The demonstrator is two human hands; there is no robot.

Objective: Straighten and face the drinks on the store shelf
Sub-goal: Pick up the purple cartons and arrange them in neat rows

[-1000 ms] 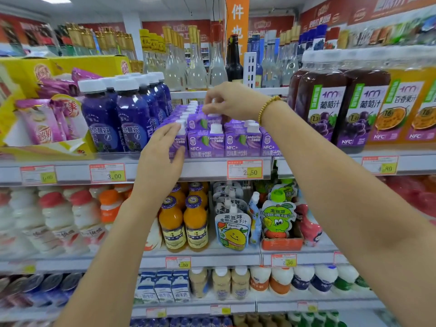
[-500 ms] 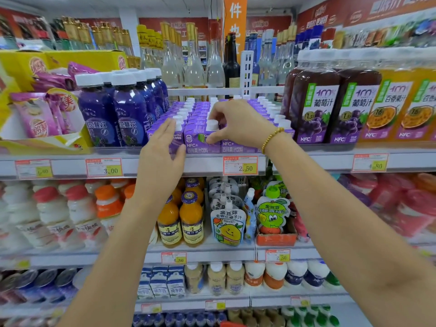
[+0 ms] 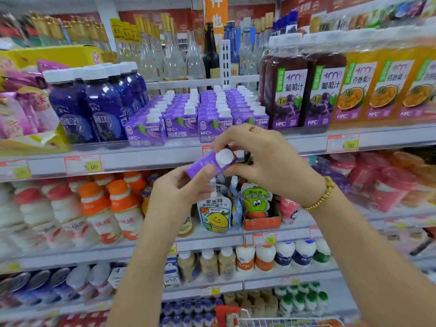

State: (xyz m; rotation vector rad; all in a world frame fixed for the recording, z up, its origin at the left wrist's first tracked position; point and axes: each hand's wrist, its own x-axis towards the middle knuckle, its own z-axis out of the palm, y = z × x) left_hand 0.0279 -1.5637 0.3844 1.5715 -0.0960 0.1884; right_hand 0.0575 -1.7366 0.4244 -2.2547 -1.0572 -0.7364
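Both hands hold one small purple white-capped juice carton (image 3: 210, 163) before the grey shelf (image 3: 146, 159): left hand (image 3: 179, 197) pinching its lower end, right hand (image 3: 266, 161) gripping near the cap.

A shop, the drinks aisle of a grocery store: tiered white shelves (image 3: 141, 159) carry price tags (image 3: 83, 163) along their front rails, with identical purple juice cartons (image 3: 179, 123), grape juice bottles (image 3: 289, 90) and orange-capped drink bottles (image 3: 120, 208) in rows. An orange banner (image 3: 215, 17) hangs overhead; a wire basket (image 3: 283, 322) shows below.
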